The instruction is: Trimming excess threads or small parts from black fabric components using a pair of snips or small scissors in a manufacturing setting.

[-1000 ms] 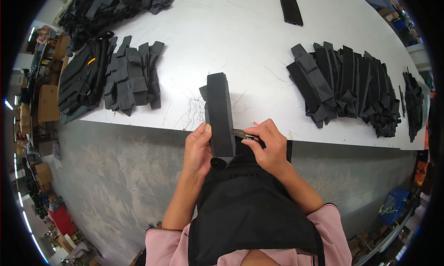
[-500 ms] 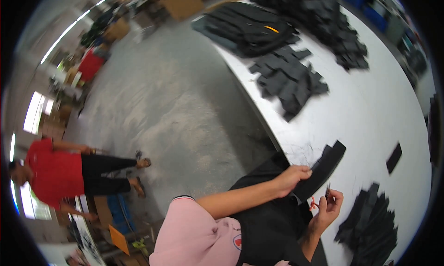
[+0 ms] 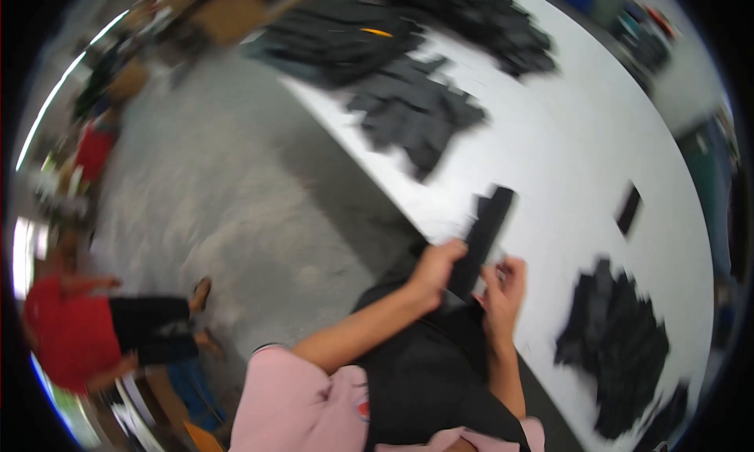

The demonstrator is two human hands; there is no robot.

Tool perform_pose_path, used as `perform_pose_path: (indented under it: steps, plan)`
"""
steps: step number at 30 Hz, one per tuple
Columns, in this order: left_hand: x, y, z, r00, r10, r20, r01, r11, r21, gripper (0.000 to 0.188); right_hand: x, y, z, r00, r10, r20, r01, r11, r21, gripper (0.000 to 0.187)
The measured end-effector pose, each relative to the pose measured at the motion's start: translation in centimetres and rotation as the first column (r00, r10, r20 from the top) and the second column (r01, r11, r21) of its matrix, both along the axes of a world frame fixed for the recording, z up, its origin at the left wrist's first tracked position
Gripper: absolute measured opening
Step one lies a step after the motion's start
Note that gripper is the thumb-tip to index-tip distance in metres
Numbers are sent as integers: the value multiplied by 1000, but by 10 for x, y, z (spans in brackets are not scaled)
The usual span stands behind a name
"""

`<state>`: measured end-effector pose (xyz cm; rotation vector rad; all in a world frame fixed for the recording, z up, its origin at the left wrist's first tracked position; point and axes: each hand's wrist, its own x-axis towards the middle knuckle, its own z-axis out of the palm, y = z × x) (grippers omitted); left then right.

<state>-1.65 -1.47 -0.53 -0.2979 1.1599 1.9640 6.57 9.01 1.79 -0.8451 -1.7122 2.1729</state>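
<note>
My left hand [image 3: 437, 271] is closed round the near part of a bundle of black fabric strips [image 3: 488, 230]. The strips slant up and away over the table edge, with a shorter piece jutting from their left side. Close to the strips' right edge is my right hand [image 3: 504, 289], its fingers curled round small scissors. Of the scissors only a bit of reddish handle shows now, and motion smears the blades.
On the white table [image 3: 569, 161] lie a heap of dark strips [image 3: 613, 342], a single black piece [image 3: 628, 209], a grey-black pile [image 3: 416, 110], a black backpack [image 3: 338, 40] and a large dark heap [image 3: 495, 24]. A person in red [image 3: 75, 326] stands at the left.
The view has shifted, so the table and piles sit further left and higher. My right hand has come closer to the strips, and the scissors are less visible. Both hands keep their hold.
</note>
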Motion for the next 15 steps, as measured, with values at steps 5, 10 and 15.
perform_pose_path:
  steps: [5, 10, 15]
  plan:
    - [-7, -1, -9, 987, -119, 109, 117, 993, 28, 23, 3, -2, 15, 957, 287, -36, -264, 917, 299, 8]
    - [3, 11, -24, 792, -451, 411, 37, 707, 706, 28, 24, 0, 23, 949, 125, -290, -117, 992, 43, 9]
    - [8, 7, 2, 869, -413, 273, 313, 885, 345, 29, 27, -4, 15, 997, 22, -68, 31, 720, 694, 27]
